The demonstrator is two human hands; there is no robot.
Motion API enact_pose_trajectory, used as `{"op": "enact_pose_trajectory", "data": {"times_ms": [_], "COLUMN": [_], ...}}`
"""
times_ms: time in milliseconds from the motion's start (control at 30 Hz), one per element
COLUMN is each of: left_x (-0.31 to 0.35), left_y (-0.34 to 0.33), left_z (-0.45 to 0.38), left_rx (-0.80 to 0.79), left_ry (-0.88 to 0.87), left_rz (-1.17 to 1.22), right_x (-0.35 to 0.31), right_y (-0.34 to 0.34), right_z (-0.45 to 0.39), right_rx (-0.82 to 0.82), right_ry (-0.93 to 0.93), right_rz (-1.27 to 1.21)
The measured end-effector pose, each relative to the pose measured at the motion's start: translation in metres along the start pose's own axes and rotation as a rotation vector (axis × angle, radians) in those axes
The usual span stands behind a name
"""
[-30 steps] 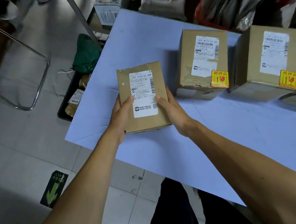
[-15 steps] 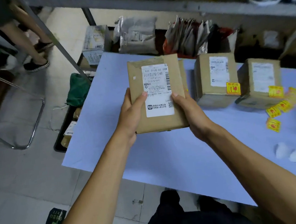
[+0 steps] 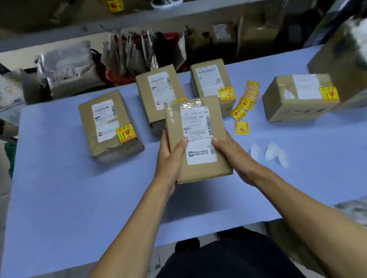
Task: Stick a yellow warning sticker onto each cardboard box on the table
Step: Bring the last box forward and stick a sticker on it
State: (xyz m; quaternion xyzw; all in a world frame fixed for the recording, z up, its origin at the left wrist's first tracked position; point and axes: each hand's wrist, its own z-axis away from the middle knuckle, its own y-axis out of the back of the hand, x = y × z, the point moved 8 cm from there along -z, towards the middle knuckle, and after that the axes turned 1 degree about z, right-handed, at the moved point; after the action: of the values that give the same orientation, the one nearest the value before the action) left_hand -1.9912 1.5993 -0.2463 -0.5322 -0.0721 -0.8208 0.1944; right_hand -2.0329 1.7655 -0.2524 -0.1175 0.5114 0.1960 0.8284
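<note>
While held above the table (image 3: pixel 76 206), cardboard box (image 3: pixel 197 137) gripped between left hand (image 3: pixel 171 162), right hand (image 3: pixel 231 154), apparently unstickered.

A white shipping label (image 3: pixel 198 135) on the held box (image 3: pixel 197 139) read "100 0130-03 008" along its top line, above a barcode at its right edge and a QR code near its lower right corner. Smaller print on that label was too blurred to read. Yellow stickers (image 3: pixel 241 128) lying right of the held box carried red marks, illegible. Labels on the other boxes (image 3: pixel 108 126) behind it could not be read either.
</note>
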Motion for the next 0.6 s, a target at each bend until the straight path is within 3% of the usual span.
{"op": "enact_pose_trajectory", "data": {"times_ms": [400,600], "left_x": [-0.067,-0.076], "left_y": [-0.066,-0.071], "left_z": [-0.003,-0.009], "left_rx": [0.032,0.035], "left_ry": [0.158,0.168], "left_rz": [-0.128,-0.213], "right_x": [0.09,0.1], "right_y": [0.073,0.084], "right_z": [-0.013,-0.024], "right_rx": [-0.047,-0.1], "right_ry": [-0.252,-0.274], "right_rz": [0.069,0.134]}}
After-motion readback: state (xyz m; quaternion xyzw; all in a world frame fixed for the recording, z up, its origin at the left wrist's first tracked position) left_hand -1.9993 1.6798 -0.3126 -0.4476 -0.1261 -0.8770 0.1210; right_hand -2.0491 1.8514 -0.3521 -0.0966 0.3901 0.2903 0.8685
